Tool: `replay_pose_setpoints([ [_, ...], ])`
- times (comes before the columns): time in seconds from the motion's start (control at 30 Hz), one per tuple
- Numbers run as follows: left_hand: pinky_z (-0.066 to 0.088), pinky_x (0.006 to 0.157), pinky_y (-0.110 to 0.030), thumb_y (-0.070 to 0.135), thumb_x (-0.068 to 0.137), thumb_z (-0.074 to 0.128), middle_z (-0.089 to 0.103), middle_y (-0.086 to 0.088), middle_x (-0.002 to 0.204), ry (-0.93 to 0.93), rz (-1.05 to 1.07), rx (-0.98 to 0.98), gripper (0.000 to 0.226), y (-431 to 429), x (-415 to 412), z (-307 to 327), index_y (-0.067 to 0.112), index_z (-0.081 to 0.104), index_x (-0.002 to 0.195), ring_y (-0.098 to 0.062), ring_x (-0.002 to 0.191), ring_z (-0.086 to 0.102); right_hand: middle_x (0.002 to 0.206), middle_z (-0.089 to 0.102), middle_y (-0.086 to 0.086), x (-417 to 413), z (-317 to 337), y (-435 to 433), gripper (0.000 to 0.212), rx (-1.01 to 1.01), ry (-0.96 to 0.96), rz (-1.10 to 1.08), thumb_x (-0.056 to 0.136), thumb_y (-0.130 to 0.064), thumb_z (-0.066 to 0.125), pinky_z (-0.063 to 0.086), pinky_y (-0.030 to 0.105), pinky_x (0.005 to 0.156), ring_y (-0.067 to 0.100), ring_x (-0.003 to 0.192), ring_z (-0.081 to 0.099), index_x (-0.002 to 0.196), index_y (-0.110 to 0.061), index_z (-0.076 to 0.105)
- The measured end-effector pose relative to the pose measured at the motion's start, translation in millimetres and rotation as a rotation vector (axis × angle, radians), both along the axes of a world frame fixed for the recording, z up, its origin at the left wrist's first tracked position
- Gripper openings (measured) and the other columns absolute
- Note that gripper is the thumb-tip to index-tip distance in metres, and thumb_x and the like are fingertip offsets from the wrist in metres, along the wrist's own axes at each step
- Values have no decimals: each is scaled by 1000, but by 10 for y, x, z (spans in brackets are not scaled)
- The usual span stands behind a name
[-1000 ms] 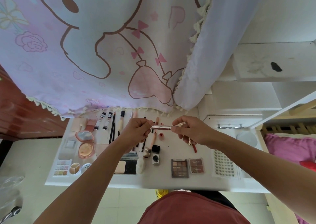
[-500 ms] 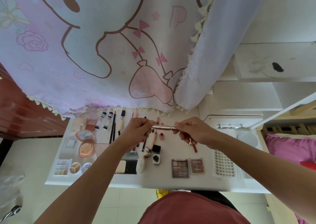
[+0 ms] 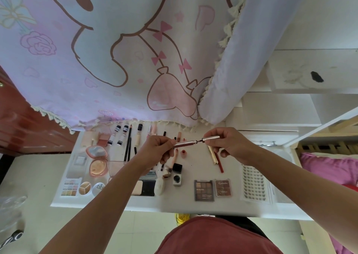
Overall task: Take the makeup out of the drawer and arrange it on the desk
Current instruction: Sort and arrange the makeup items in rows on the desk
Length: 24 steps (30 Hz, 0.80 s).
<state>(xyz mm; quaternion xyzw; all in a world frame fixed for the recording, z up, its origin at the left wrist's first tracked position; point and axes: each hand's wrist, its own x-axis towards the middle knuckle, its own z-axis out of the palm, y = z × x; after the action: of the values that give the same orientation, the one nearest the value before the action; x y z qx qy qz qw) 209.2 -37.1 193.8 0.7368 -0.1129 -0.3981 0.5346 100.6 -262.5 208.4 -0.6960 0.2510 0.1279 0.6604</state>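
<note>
L hand (image 3: 157,149) grips gloss tube (image 3: 185,143), R hand (image 3: 227,145) pinches its cap (image 3: 211,138), held apart over desk (image 3: 197,163) mid-back edge, prob. to check the shade.

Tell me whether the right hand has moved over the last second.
Yes. The right hand has shifted right, toward the lash tray, drawing the cap away from the lip gloss tube that the left hand holds.

White desk (image 3: 195,168) bears 2 brown palettes (image 3: 203,190), a lash tray (image 3: 253,184), a pink compact (image 3: 96,160).
</note>
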Motion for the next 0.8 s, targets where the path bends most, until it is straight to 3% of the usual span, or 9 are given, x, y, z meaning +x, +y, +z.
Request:
replay_pose_setpoints([
  [0.23, 43, 48, -24, 9, 89, 66, 64, -12, 70, 100, -46, -48, 7, -8, -93, -10, 4, 68, 86, -15, 52, 52, 77, 59, 5, 21, 32, -57, 12, 119, 13, -67, 90, -9, 68, 38, 22, 49, 10, 60, 54, 102, -9, 69],
  [0.4, 47, 52, -23, 9, 86, 69, 66, -11, 73, 99, -91, -12, 7, -68, -223, -55, 3, 69, 88, -14, 59, 59, 80, 61, 5, 73, 39, -85, 6, 133, -10, -117, 91, -12, 67, 38, 22, 50, 11, 63, 54, 95, -8, 69],
  [0.6, 46, 60, -17, 19, 86, 70, 65, -4, 77, -24, -141, 101, 10, -173, -443, -140, 10, 72, 89, -7, 66, 57, 80, 64, 6, 123, -75, -106, 8, 104, 18, -159, 91, -16, 68, 39, 22, 50, 11, 64, 55, 86, -9, 69],
  [0.8, 50, 66, -24, 25, 85, 72, 66, 1, 78, -127, -38, 222, 8, -328, -659, -339, 18, 70, 88, -11, 72, 61, 81, 67, 4, 204, -299, -110, 7, 99, 79, -182, 91, -16, 68, 44, 21, 51, 11, 66, 60, 93, -10, 69],
])
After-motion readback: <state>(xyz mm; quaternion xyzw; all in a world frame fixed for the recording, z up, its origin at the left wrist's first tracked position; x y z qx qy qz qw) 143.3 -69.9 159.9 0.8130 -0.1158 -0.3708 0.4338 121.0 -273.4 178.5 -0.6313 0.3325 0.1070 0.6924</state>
